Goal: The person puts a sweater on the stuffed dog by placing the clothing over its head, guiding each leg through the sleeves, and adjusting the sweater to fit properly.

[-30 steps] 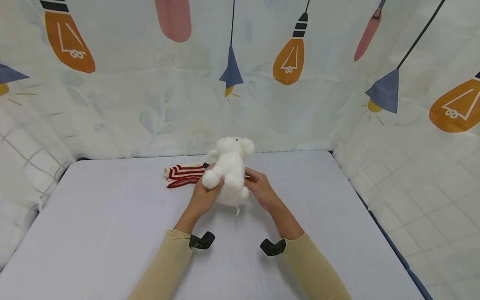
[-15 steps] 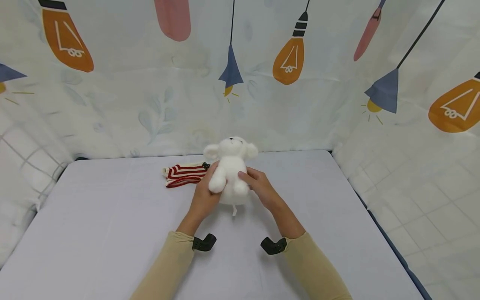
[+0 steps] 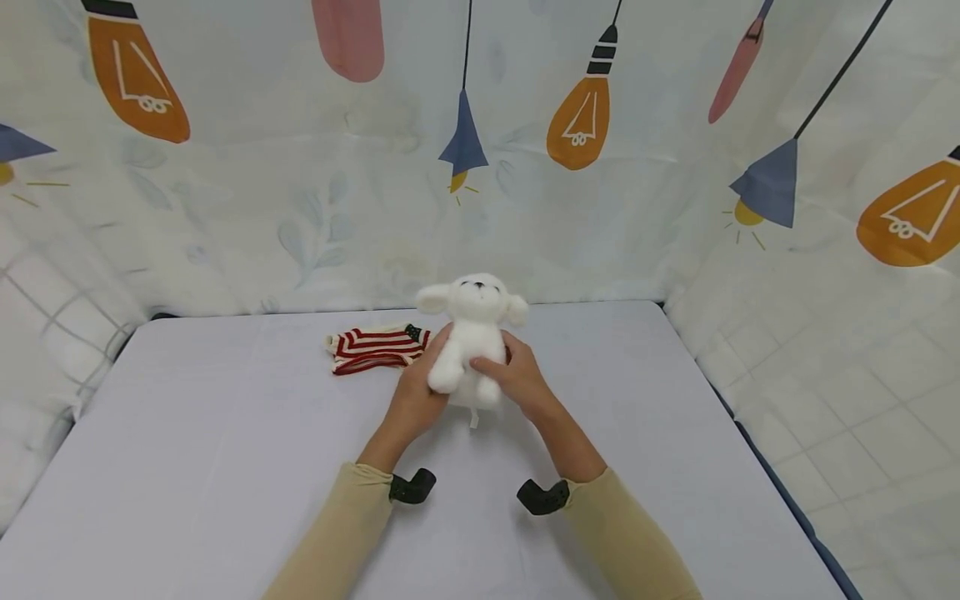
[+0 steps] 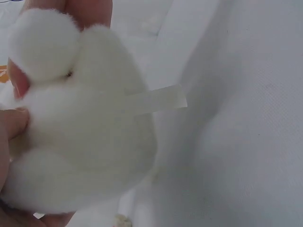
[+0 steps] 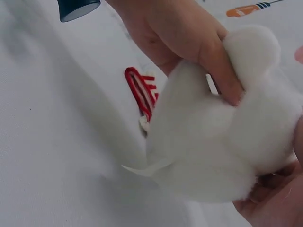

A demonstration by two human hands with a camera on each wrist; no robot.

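Upright white plush toy (image 3: 477,337), pale tag (image 4: 163,100) at its base, perhaps just off the table (image 3: 225,458).

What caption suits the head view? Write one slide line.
Left hand and right hand hold a fluffy white plush toy near red-striped cream fabric.

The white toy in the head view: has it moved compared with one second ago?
Yes. The white toy has shifted slightly right, away from the striped cloth, which lies unmoved on the table; it has also turned more toward the camera.
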